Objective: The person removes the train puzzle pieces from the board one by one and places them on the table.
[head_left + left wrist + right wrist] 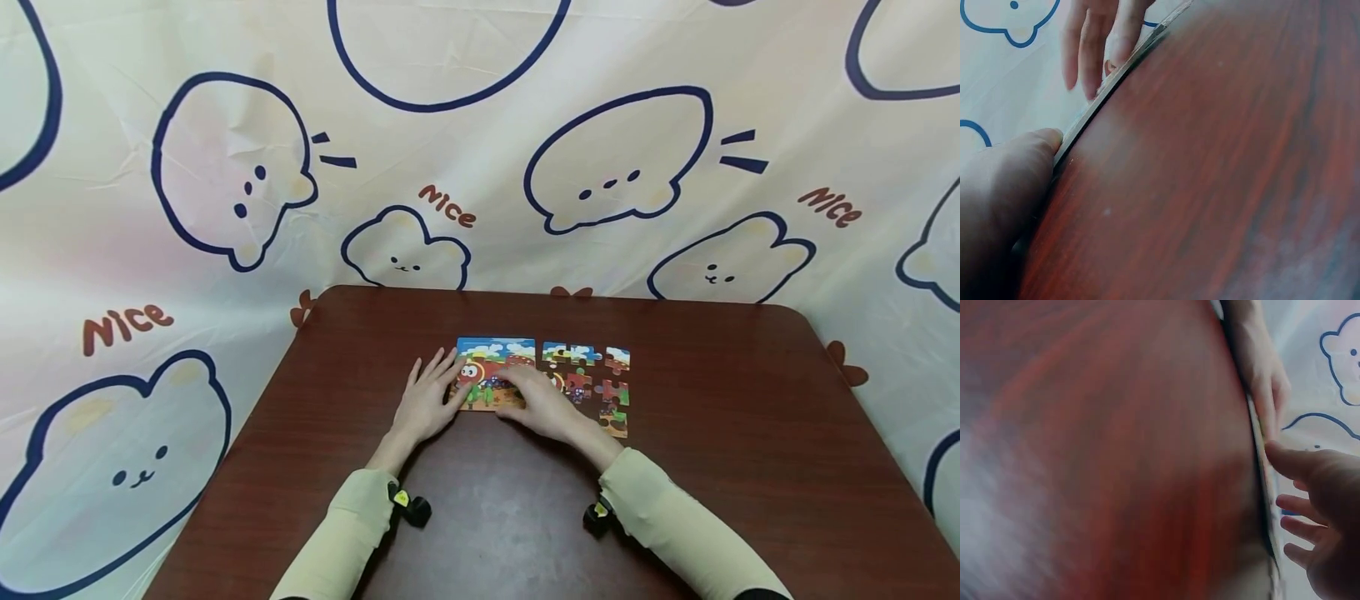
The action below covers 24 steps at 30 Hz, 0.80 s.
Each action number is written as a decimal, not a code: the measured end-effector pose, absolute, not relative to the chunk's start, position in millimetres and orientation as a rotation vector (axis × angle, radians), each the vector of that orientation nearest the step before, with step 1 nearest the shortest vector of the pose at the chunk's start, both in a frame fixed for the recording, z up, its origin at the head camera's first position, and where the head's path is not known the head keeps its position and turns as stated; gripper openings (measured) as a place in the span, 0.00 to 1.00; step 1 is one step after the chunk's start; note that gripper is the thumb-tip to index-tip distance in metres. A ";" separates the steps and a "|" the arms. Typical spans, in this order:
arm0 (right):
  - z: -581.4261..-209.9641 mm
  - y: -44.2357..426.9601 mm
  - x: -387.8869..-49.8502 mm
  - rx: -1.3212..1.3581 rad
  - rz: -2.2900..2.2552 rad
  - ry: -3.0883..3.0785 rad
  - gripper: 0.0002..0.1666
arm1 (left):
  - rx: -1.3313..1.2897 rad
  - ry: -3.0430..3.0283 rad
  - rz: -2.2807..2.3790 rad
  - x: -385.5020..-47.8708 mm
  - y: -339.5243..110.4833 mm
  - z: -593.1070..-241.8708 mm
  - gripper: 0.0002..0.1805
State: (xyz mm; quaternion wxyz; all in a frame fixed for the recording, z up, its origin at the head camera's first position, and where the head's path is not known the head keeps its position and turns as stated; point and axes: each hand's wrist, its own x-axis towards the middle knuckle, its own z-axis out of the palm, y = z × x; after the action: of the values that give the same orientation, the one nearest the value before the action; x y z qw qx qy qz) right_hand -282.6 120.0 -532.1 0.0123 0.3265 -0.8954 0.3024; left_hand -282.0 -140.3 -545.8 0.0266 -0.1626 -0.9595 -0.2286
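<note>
A colourful cartoon jigsaw picture point(497, 348) lies flat on the dark wooden table. At its left side my left hand point(429, 402) has its fingers spread, the thumb at the picture's lower left. My right hand point(546, 404) reaches over the picture's lower right part and covers some of it. In the right wrist view, that hand's thumb point(1291, 461) is at the board's edge and its other fingers are apart, with nothing visible between them. Loose jigsaw pieces point(585, 356) lie just right of the picture, some partly hidden behind the right hand.
The brown tabletop point(720, 467) extends around the puzzle on all sides. Behind it hangs a pale cloth point(480, 158) printed with cartoon outlines and lettering. On the sleeves' cuffs sit small black wrist devices point(417, 510).
</note>
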 end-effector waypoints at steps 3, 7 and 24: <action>-528.4 114.9 -277.2 0.995 0.909 -2.809 0.33 | -0.502 -2.968 -0.697 -281.8 -140.0 -546.1 0.37; -524.9 109.2 -274.5 0.927 0.881 -2.808 0.32 | -0.493 -2.979 -0.697 -282.4 -139.7 -546.9 0.41; -517.1 98.6 -277.9 0.680 0.994 -2.931 0.23 | -0.492 -2.966 -0.743 -282.1 -141.0 -545.7 0.42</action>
State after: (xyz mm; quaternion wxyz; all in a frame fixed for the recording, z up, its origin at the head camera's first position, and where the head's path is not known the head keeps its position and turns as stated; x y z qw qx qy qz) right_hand -277.9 98.6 -517.1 -0.0134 0.2147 -0.9248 0.3138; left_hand -282.1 -141.0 -545.7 0.0223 -0.1588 -0.9575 -0.2397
